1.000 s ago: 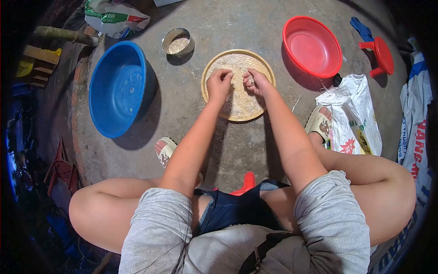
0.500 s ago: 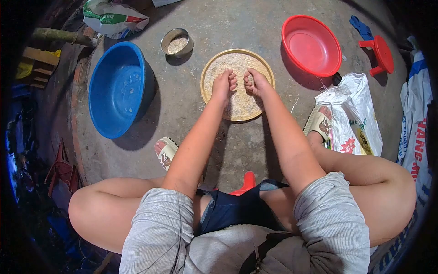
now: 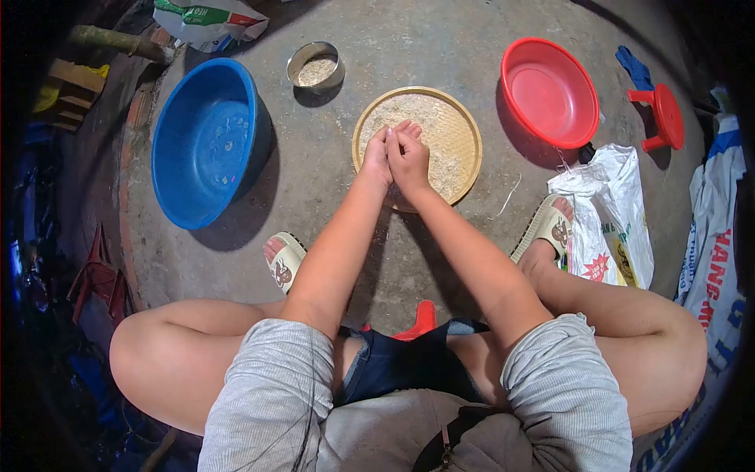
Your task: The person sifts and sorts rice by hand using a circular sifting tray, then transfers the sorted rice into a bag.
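Observation:
A round, shallow woven tray lies on the floor in front of me, with pale, flaky grain spread over it. Its woven bottom shows on the right side. Above the tray's left part my hands are pressed together. My left hand has its fingers stretched out, their tips showing beyond the other hand. My right hand lies against the left palm with its fingers curled. Whatever is between the palms is hidden.
A metal bowl with similar grain stands beyond the tray. A blue basin is on the left, a red basin on the right. Farther right are a red stool, a blue glove-like item and a white sack.
My hands were apart, both with curled fingers over the tray. They have come together toward its left side, and the left fingers have straightened. More bare weave shows on the right.

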Tool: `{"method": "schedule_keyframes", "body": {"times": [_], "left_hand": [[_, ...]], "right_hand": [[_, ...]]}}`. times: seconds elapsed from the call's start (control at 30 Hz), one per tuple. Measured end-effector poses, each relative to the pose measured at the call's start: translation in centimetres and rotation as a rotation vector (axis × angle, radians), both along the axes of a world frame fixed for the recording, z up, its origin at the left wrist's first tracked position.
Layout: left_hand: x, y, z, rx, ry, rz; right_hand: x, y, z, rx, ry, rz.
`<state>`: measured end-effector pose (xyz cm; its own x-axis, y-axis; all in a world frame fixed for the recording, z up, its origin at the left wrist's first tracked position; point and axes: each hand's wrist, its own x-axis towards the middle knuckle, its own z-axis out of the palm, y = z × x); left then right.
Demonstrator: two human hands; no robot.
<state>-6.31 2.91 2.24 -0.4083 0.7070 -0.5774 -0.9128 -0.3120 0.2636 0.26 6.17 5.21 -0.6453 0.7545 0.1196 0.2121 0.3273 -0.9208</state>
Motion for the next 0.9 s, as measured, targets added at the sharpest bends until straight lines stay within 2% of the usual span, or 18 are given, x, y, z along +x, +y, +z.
{"method": "schedule_keyframes", "body": {"times": [0.17, 0.2, 0.23, 0.27, 0.3, 0.37, 0.4, 0.47, 0.53, 0.57, 0.6, 0.63, 0.7, 0.73, 0.77, 0.8, 0.83, 0.9], "left_hand": [[0.2, 0.5, 1.2, 0.156, -0.113, 0.016], [-0.4, 0.6, -0.7, 0.159, -0.111, 0.023], [-1.1, 0.8, -4.2, 0.296, -0.136, 0.023], [-1.7, 1.0, -6.1, 0.434, -0.159, 0.023], [-2.0, 1.1, -4.6, 0.437, -0.159, 0.028], [-3.5, 1.2, 1.4, -0.023, -0.119, 0.172], [-4.8, 1.4, 2.7, -0.046, -0.012, 0.179], [-8.2, 2.1, 5.2, 0.017, -0.01, 0.301], [-10.7, 2.5, 9.9, 0.109, 0.03, 0.531], [-12.4, 2.3, 10.9, 0.142, 0.199, 0.491], [-14.4, 1.9, 10.5, -0.043, 0.388, 0.41], [-15.1, 1.2, 10.0, -0.043, 0.388, 0.41], [-16.1, 0.0, 8.4, -0.665, 0.76, 0.531], [-16.6, -1.6, 5.4, -0.937, 0.844, 0.532], [-16.7, -3.0, 2.3, -1.212, 0.922, 0.524], [-14.4, -3.3, 1.2, -1.432, 0.974, 0.5], [-10.8, -3.4, 0.7, -1.653, 1.021, 0.469], [-4.5, -3.5, 0.7, -1.747, 0.994, 0.1]], "right_hand": [[-0.3, 1.3, 1.4, 0.143, 0.194, 0.091], [-0.4, 1.8, 1.4, 0.291, 0.115, 0.167], [-0.5, 2.1, 1.3, 0.439, 0.035, 0.241], [-0.7, 2.4, 1.6, 0.442, 0.036, 0.247], [-0.8, 2.6, 1.9, 0.51, 0.045, 0.206], [-1.1, 3.2, 1.9, 0.58, 0.055, 0.166], [-1.3, 3.7, 1.6, 0.549, 0.075, 0.099], [-1.0, 5.1, 1.0, 0.534, 0.032, 0.019], [-0.4, 6.6, 0.1, 0.484, 0.006, -0.054], [-0.1, 7.3, -0.3, 0.433, -0.022, -0.126], [0.5, 8.0, -0.8, 0.441, -0.075, -0.186], [1.1, 8.4, -1.2, 0.441, -0.075, -0.186], [2.5, 9.2, -2.0, 0.521, -0.279, -0.326], [3.3, 9.5, -2.3, 0.525, -0.275, -0.325], [4.1, 9.5, -2.6, 0.524, -0.392, -0.361], [4.9, 9.6, -2.9, 0.52, -0.509, -0.398], [5.6, 9.7, -3.5, 0.522, -0.506, -0.401], [6.8, 9.7, -4.6, 0.493, -0.448, -0.39]]}}
